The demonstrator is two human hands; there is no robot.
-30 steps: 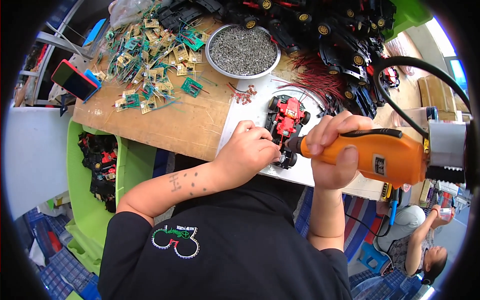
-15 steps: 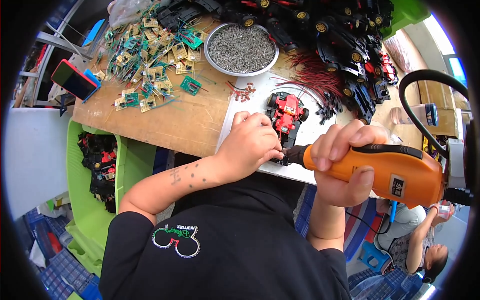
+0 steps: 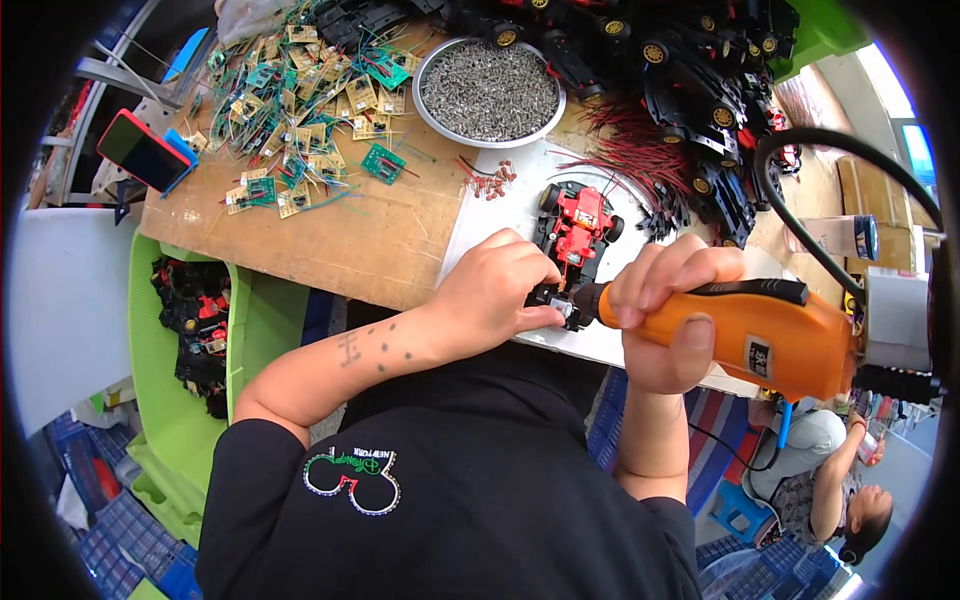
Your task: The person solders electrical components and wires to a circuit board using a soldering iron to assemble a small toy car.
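Note:
A toy car chassis (image 3: 580, 225) with a red body part and black wheels lies on a white board (image 3: 465, 225) at the table's near edge. My left hand (image 3: 495, 285) is closed on its near end, with the thumb pressed along the near side. In my right hand (image 3: 665, 320) is an orange electric screwdriver (image 3: 770, 335), held level with the fingers wrapped round its front. Its dark nose points left at the chassis's near end, close beside my left fingertips. The bit's tip and any screw there are hidden.
Behind the board stands a metal bowl of screws (image 3: 490, 95). Circuit boards with wires (image 3: 290, 130) are heaped at left, black car chassis (image 3: 690, 90) at right. A green bin (image 3: 150, 330) stands left, a phone (image 3: 148, 150) above it. Another person (image 3: 830, 480) sits at lower right.
The screwdriver and my right hand have shifted a little to the left. My left fingers have moved from beside the screwdriver's tip to hold the chassis's near end.

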